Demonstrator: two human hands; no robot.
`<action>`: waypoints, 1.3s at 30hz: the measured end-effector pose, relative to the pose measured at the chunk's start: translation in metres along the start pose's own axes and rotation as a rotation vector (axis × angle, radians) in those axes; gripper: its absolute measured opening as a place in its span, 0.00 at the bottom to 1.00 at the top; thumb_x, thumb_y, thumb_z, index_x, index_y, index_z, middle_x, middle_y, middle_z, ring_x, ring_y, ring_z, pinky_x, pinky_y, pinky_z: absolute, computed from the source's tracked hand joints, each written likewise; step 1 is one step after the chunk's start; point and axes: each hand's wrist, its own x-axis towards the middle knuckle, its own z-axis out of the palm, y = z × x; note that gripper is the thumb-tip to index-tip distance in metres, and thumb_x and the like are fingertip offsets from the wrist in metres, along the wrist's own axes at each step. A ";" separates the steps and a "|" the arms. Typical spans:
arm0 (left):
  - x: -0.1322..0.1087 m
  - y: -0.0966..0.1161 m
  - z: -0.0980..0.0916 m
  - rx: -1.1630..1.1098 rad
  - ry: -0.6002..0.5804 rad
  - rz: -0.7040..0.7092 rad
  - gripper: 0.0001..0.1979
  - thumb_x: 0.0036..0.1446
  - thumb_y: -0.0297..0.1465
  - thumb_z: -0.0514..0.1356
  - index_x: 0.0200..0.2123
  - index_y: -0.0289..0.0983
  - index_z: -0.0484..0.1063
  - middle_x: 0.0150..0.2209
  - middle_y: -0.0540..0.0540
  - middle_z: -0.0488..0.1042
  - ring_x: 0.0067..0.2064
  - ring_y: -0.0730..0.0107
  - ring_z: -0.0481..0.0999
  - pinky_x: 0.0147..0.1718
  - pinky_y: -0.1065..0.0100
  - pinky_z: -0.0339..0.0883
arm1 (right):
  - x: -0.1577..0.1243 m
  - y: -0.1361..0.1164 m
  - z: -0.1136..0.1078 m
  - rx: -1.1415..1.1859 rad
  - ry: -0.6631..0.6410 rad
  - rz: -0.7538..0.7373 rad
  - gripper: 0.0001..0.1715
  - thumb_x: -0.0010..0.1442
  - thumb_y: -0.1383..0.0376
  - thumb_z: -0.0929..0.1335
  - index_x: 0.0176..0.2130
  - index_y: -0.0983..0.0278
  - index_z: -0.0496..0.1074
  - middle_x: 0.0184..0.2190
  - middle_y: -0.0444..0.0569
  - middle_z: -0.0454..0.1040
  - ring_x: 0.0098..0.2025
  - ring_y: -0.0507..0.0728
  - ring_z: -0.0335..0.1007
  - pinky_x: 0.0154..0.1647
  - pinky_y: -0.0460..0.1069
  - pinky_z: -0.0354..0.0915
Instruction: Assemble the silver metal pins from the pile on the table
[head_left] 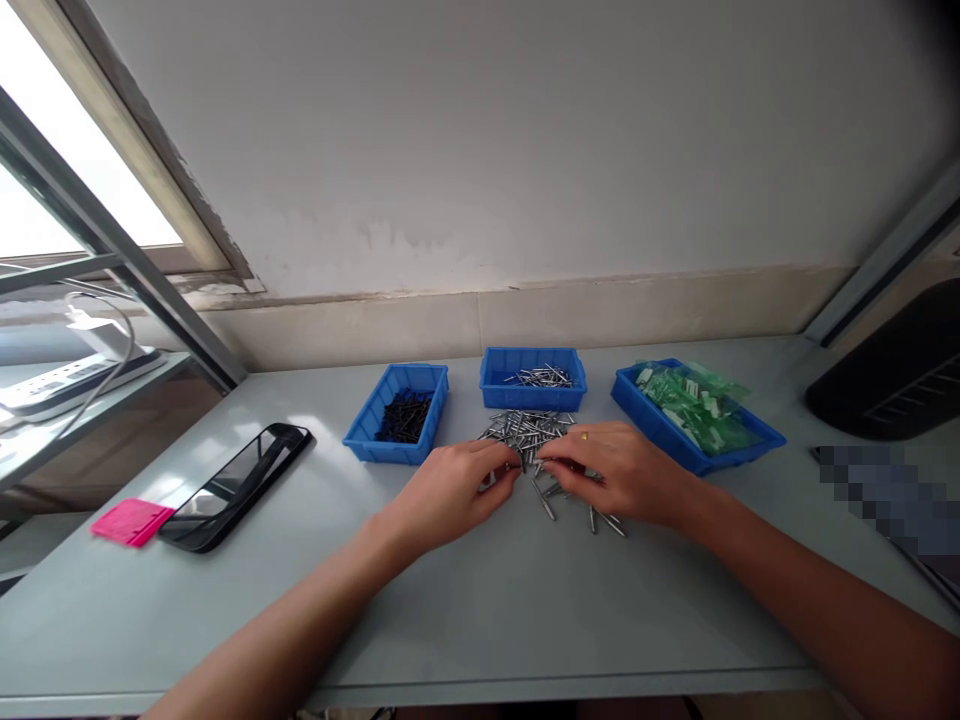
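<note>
Over a pile of slim silvery metal rods on the grey table, my two hands meet almost fingertip to fingertip. Thumb and fingers of my left hand are pinched together at the pile's near left side; a small dark bit shows at the tips, too small to name. My right hand, with a ring on one finger, also has its fingers closed in a pinch, and whatever is in them is hidden. Several loose rods lie below and beside the right hand. Behind the pile stands a blue bin holding similar rods.
A blue bin of dark, thin pieces stands left; another blue bin holds green plastic bags. Farther left lie a phone and a pink item. A black object stands right, near a blurred-out area.
</note>
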 end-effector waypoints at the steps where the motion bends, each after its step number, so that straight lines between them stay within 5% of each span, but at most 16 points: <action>1: 0.000 0.000 0.000 -0.024 0.024 -0.015 0.07 0.60 0.29 0.52 0.36 0.37 0.70 0.30 0.50 0.72 0.29 0.75 0.71 0.27 0.73 0.64 | 0.000 0.001 0.000 0.004 -0.003 0.026 0.11 0.64 0.65 0.60 0.38 0.65 0.71 0.23 0.44 0.70 0.25 0.50 0.64 0.28 0.46 0.60; 8: 0.000 0.005 -0.003 -0.142 0.225 -0.017 0.06 0.60 0.28 0.54 0.36 0.36 0.71 0.29 0.50 0.71 0.29 0.76 0.69 0.29 0.73 0.65 | -0.002 0.007 0.005 -0.018 -0.137 0.085 0.12 0.65 0.64 0.60 0.39 0.65 0.71 0.29 0.47 0.75 0.32 0.53 0.71 0.34 0.48 0.63; 17: -0.001 0.004 0.004 -0.249 0.159 0.125 0.09 0.62 0.30 0.53 0.42 0.37 0.73 0.39 0.45 0.75 0.39 0.72 0.74 0.39 0.69 0.71 | -0.001 0.001 0.011 0.023 -0.164 0.039 0.13 0.66 0.64 0.59 0.36 0.64 0.70 0.27 0.45 0.74 0.30 0.51 0.69 0.31 0.47 0.60; 24: 0.001 0.009 0.001 -0.284 0.177 -0.052 0.07 0.61 0.27 0.53 0.40 0.37 0.69 0.36 0.49 0.76 0.35 0.74 0.75 0.33 0.72 0.70 | -0.002 0.002 0.008 0.018 -0.124 0.078 0.12 0.65 0.61 0.61 0.39 0.64 0.69 0.26 0.45 0.73 0.29 0.52 0.67 0.30 0.47 0.59; 39: 0.001 0.003 0.004 -0.098 0.106 -0.055 0.10 0.62 0.34 0.54 0.42 0.38 0.71 0.35 0.47 0.73 0.38 0.68 0.73 0.36 0.68 0.68 | -0.001 0.005 0.006 -0.012 -0.080 0.096 0.13 0.66 0.64 0.58 0.39 0.64 0.70 0.29 0.46 0.75 0.31 0.52 0.69 0.34 0.48 0.62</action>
